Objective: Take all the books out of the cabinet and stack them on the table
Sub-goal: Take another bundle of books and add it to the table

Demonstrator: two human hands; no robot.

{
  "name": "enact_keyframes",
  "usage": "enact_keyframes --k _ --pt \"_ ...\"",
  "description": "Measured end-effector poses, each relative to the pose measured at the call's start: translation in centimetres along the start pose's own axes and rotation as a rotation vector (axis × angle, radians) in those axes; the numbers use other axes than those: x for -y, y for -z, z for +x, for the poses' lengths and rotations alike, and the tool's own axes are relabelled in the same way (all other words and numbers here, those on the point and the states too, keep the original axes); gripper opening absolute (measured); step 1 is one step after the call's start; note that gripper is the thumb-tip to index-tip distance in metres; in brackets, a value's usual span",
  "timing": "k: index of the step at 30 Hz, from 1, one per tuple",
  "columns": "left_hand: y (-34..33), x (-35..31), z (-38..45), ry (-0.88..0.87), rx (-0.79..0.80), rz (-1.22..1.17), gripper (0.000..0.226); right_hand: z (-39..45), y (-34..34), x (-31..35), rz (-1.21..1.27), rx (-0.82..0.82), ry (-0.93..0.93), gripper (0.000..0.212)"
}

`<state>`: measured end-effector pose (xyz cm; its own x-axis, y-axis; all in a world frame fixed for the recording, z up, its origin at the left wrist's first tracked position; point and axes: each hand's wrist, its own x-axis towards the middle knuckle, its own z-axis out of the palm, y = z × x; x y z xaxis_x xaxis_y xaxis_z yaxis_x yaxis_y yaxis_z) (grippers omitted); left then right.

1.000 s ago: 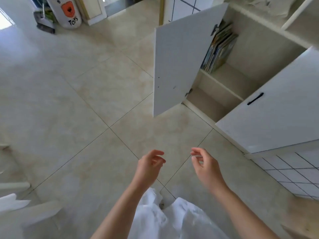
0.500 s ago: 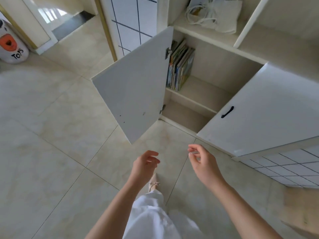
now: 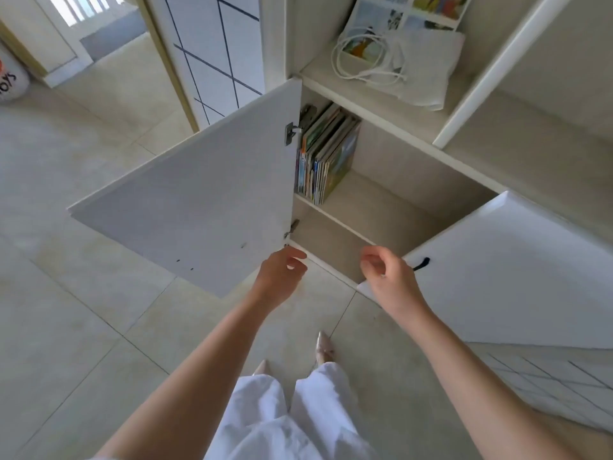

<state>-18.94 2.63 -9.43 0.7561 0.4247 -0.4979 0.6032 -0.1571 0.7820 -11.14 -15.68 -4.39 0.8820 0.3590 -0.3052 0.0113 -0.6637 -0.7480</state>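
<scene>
- Since the earlier frames the person has stepped up to the cabinet (image 3: 381, 207); it now fills the upper view, and both hands reach towards its opening instead of hanging over bare floor.
- Left of the cabinet opening, the left door (image 3: 199, 207) stands swung wide, so the shelf is reachable.
- The left hand (image 3: 282, 277) is empty, fingers loosely curled, at the lower corner of that door, close to the cabinet's bottom edge.
- The books (image 3: 326, 154) stand upright, leaning against the cabinet's left wall on the middle shelf, packed together. None is out yet.
- The right hand (image 3: 388, 273) is also empty and half curled, before the cabinet's lower compartment.
- Right of the opening, the right door (image 3: 517, 277) is open too.
- No tabletop is in view.
</scene>
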Motion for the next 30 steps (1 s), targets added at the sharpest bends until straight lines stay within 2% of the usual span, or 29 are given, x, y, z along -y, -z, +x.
enact_keyframes --k 6,11,17,24,27,30 --pt "-5.3 -2.1 5.0 0.069 -0.092 -0.126 0.025 8.8 2.8 -1.3 -0.183 0.188 0.135 0.032" --pt "-7.4 -2.8 9.9 0.067 -0.118 -0.151 0.036 16.5 2.3 -0.4 -0.401 0.247 0.306 0.041" --pt "-8.1 -1.5 17.1 -0.001 -0.206 -0.154 0.040 25.5 -1.7 0.3 -0.637 0.186 0.563 0.064" --pt "-10.4 -0.3 25.4 -0.080 -0.356 -0.209 0.056 35.3 -4.5 -0.9 -0.874 0.094 0.747 0.076" --pt "-10.8 -0.7 28.0 -0.124 -0.416 -0.206 0.060 38.1 -5.0 -1.3 -0.980 0.081 0.814 0.075" --pt "-11.4 -0.8 30.2 -0.163 -0.464 -0.205 0.063 40.0 -5.3 -1.6 -1.061 0.041 0.867 0.064"
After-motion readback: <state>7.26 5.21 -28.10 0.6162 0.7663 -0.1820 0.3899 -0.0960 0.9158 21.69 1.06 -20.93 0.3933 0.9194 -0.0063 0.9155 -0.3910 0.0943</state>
